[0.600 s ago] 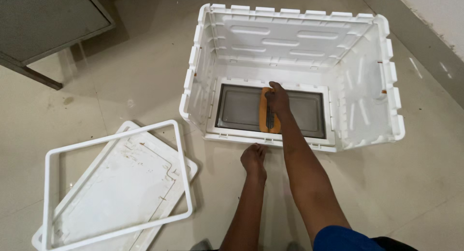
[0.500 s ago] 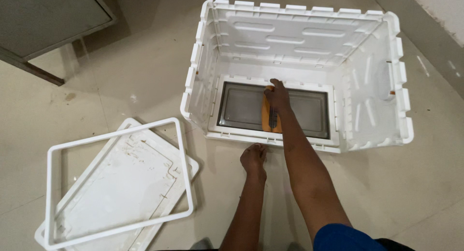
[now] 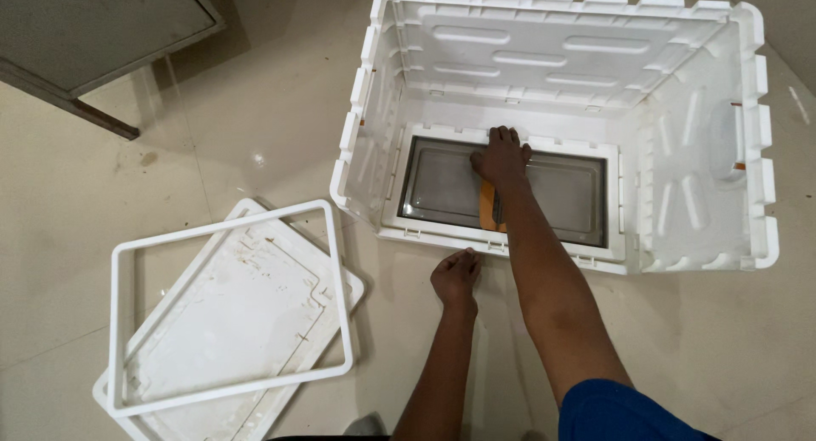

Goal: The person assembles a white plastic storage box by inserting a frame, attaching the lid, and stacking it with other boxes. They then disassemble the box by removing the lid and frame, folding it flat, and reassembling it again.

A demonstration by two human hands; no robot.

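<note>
Your right hand (image 3: 501,158) presses flat on an orange tool (image 3: 487,208), maybe a sponge, against the glass panel (image 3: 442,186) inside the white housing (image 3: 561,59); left hand (image 3: 456,275), empty, braces on the floor (image 3: 170,152) for balance.

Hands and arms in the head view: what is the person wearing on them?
Both are bare: no gloves, rings, watch or bands show on the left hand or the right hand. The forearms are uncovered too. A blue sleeve starts at the right upper arm, at the bottom edge; no sleeve shows on the left arm.
</note>
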